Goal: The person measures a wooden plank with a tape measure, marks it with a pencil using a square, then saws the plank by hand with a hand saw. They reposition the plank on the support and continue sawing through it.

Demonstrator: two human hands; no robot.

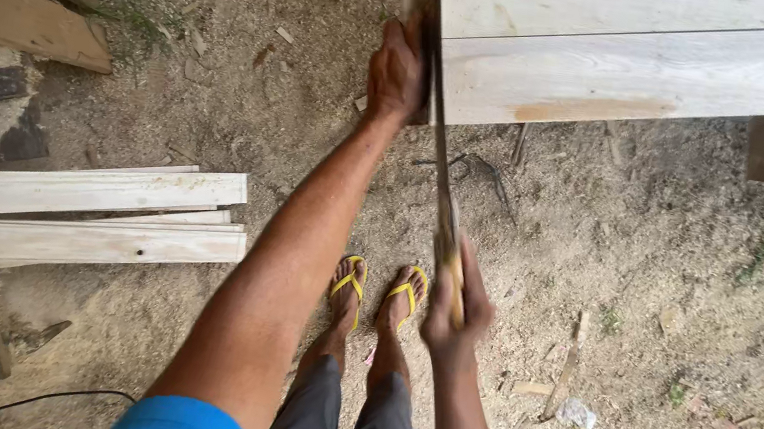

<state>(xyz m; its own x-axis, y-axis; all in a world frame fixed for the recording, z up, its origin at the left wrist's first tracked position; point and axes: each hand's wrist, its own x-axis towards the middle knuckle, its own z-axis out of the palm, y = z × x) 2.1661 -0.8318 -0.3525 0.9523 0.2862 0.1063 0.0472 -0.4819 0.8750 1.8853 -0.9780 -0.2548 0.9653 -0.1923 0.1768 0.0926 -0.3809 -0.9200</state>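
**Handsaw at the plank end, both hands engaged**

Head view. A handsaw (441, 178) runs with its long axis from about 12 o'clock down to 6 o'clock, tilted slightly so the far tip leans toward 11. The blade sits against the cut end of a pale plank (655, 83) on the worktop, which fills the frame from 12 to 2 o'clock. The handle end points back at the person.

Right hand (456, 308): fingers curled tight round the saw's yellowish handle, at 6 o'clock from the blade. Forearm comes up from the bottom edge, wrist roughly straight, in line with the blade.

Left hand (396, 74): lies just at 9 o'clock of the blade, touching the plank's end; whether the fingers grip the edge or lie flat I cannot tell. Arm fully extended, reaching from the blue sleeve (177, 426) at the lower edge toward 12.

Ground: sawdust-covered dirt. Feet in yellow flip-flops (379, 288) directly below the saw. Loose boards (77, 214) stacked at 9 o'clock, well apart from both hands.
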